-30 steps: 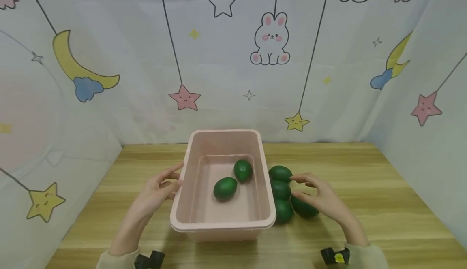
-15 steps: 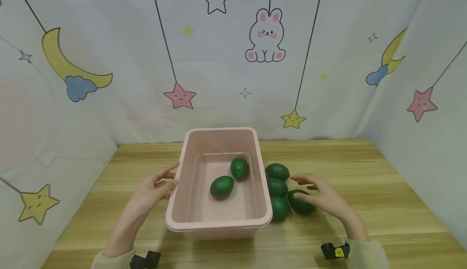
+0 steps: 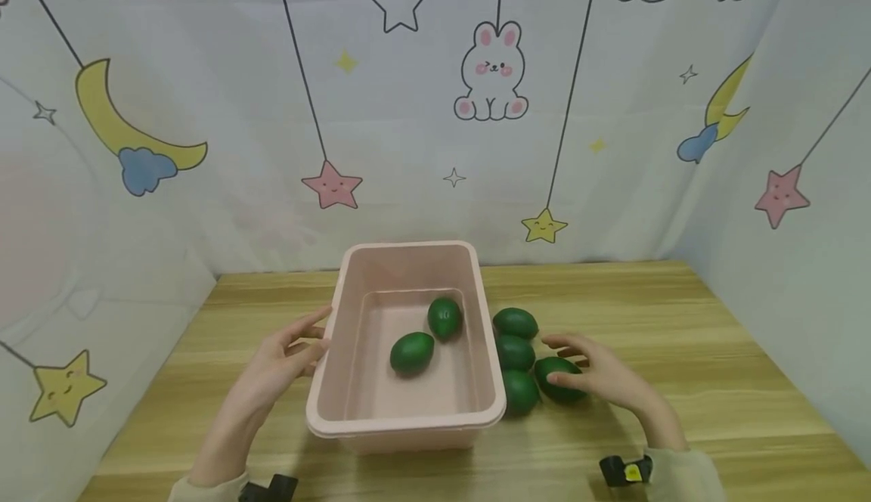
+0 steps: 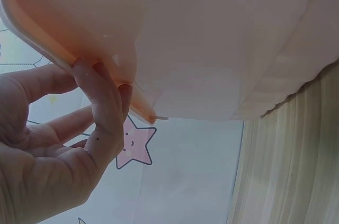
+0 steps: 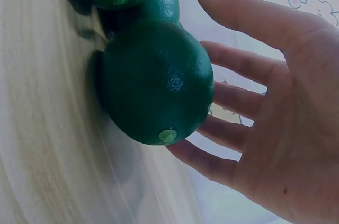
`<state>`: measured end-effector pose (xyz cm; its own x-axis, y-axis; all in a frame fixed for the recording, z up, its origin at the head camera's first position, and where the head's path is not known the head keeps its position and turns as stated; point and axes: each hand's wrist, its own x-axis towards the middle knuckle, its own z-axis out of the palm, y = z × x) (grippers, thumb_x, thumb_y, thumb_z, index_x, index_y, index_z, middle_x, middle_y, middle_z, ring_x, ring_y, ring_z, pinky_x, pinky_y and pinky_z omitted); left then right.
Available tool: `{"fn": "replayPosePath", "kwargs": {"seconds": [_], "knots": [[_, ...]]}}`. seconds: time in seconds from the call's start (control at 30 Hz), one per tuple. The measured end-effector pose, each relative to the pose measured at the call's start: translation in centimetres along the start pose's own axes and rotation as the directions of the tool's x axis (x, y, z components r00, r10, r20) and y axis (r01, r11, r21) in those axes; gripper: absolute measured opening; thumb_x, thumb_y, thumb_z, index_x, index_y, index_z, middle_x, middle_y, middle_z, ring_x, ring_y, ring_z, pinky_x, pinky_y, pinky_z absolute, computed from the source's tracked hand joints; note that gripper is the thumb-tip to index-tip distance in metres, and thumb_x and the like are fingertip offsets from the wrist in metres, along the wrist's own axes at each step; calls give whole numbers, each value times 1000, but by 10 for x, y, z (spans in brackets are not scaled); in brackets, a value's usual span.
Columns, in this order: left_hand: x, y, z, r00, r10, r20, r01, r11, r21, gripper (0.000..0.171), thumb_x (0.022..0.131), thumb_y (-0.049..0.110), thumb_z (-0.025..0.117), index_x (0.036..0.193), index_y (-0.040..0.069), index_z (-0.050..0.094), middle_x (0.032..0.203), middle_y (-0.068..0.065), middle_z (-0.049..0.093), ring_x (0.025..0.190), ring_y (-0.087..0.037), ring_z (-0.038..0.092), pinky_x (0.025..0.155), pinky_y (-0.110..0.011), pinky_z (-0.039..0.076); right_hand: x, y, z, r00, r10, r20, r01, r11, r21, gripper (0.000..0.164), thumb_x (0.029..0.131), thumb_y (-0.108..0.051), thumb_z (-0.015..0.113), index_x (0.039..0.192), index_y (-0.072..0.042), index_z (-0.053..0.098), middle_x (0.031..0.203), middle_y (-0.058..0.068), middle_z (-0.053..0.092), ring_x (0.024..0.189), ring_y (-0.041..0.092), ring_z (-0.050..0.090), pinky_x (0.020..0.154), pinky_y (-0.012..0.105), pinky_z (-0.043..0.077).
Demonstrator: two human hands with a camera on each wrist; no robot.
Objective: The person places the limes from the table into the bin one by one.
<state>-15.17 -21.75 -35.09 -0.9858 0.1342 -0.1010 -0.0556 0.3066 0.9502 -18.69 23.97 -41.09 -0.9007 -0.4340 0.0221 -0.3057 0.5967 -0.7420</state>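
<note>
A pink plastic bin (image 3: 408, 420) stands on the table with two green limes, a rear one (image 3: 445, 317) and a front one (image 3: 411, 353), lying inside. At its left side, my left hand (image 3: 282, 358) touches the outside of the rim with thumb and fingertips; the left wrist view shows them against the rim (image 4: 53, 57). Right of the bin, my right hand (image 3: 599, 370) is spread around the nearest loose lime (image 5: 159, 81). Its fingers (image 5: 238, 99) reach along the far side, while the thumb stays apart in the right wrist view. Whether the fingertips touch is unclear.
Three more limes line the bin's right side: a back one (image 3: 516, 323), a middle one (image 3: 515, 353) and a front one (image 3: 519, 392). The wooden table (image 3: 680, 351) ends at a white patterned curtain (image 3: 408, 109) behind and at both sides.
My right hand has lowered slightly towards the outermost lime, its thumb now over the lime's near side. My left hand stays at the bin's rim. The whole head view has shifted a little.
</note>
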Motion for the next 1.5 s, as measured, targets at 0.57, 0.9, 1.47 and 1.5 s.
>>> {"fn": "replayPosePath", "kwargs": {"seconds": [0.57,0.9,1.47,1.5], "knots": [[0,-1,1,1000,-5,-12,5,1000,3,59,96,18,57,150,10,34,133,-24,46,92,-3,62,78,-26,56,-1,7,2,997,47,53,-44,997,-58,63,84,-38,72,135,-6,52,134,18,56,116,38,56,90,48,50],[-1,-1,1,1000,-7,-13,7,1000,4,58,97,19,57,149,11,35,132,-23,46,92,-3,63,79,-26,56,0,12,2,997,13,73,-8,998,-68,62,85,-36,72,135,-5,52,132,18,57,119,41,54,92,53,48],[-2,0,1,1000,11,-8,-11,1000,4,58,96,18,57,149,9,34,132,-24,46,92,-3,62,78,-26,56,0,12,1,994,34,99,-29,998,-48,59,83,-31,74,133,-7,53,133,17,56,115,35,55,90,46,48],[-2,0,1,1000,10,-10,-10,1000,4,58,96,18,57,149,9,34,132,-24,46,92,-3,62,78,-26,56,0,12,1,995,35,98,-30,998,-47,59,83,-31,74,133,-7,53,133,17,56,116,35,55,90,47,48]]}}
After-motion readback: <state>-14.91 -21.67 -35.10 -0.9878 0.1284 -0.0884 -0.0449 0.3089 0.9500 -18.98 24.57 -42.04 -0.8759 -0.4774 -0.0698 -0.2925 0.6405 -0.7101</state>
